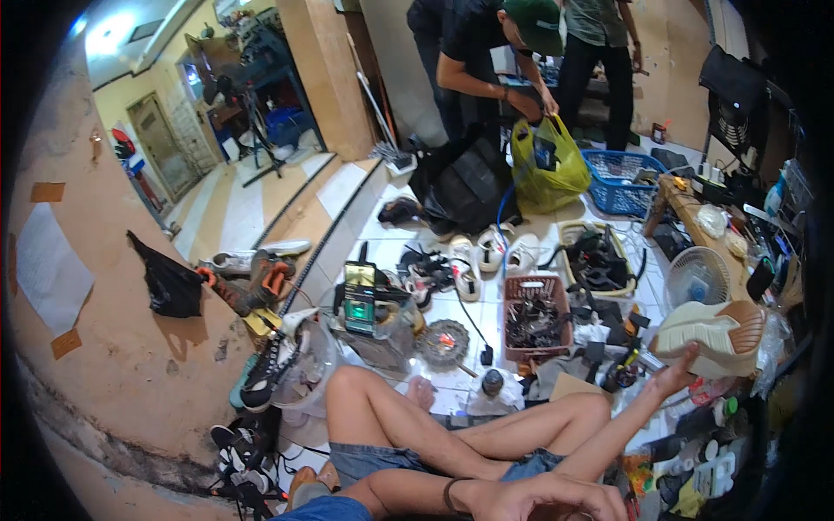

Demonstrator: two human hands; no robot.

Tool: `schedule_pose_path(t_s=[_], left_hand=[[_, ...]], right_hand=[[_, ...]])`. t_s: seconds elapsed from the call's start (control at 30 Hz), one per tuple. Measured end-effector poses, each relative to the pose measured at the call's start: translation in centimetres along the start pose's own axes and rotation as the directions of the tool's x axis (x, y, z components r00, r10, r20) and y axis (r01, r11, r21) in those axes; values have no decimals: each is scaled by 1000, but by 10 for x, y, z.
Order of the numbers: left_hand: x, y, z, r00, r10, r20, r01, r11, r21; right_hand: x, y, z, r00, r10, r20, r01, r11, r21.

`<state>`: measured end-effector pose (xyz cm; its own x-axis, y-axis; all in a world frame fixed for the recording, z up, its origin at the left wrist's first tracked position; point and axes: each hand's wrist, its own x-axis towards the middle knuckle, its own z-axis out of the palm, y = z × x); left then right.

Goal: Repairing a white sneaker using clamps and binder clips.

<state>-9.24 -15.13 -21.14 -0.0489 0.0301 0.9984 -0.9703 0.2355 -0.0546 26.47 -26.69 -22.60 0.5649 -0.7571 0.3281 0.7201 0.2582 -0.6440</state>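
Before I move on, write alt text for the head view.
The wearer's right hand holds a cream-and-tan shoe sole over a cluttered tiled floor; the left hand is partly cut off below. Beyond, another person grips a yellow bag.

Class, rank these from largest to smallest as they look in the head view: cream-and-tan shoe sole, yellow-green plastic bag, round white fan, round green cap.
1. Shoe sole and plastic bag: too alike to rank; the sole is nearer the camera.
2. Fan.
3. Green cap.
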Motion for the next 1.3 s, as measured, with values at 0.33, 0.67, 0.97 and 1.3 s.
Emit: schedule_pose_path(t_s=[0.33, 0.67, 0.97, 1.3], left_hand=[[49, 2, -97, 950, -274, 154, 234, 944, 232], [107, 10, -149, 822, -557, 121, 478, 789, 386], [156, -4, -190, 660, -744, 104, 657, 639, 401], [214, -21, -217, 456, -873, 175, 809, 488, 326]], right_hand=[[11, -13, -8, 999, -8, -44, 5, 999, -53], [21, -5, -17, 997, -44, -70, 41, 999, -34], [23, -10, -13, 993, -77, -93, 70, 995, -74], [-8, -39, 12, 980, -195, 39, 198, 969, -145]])
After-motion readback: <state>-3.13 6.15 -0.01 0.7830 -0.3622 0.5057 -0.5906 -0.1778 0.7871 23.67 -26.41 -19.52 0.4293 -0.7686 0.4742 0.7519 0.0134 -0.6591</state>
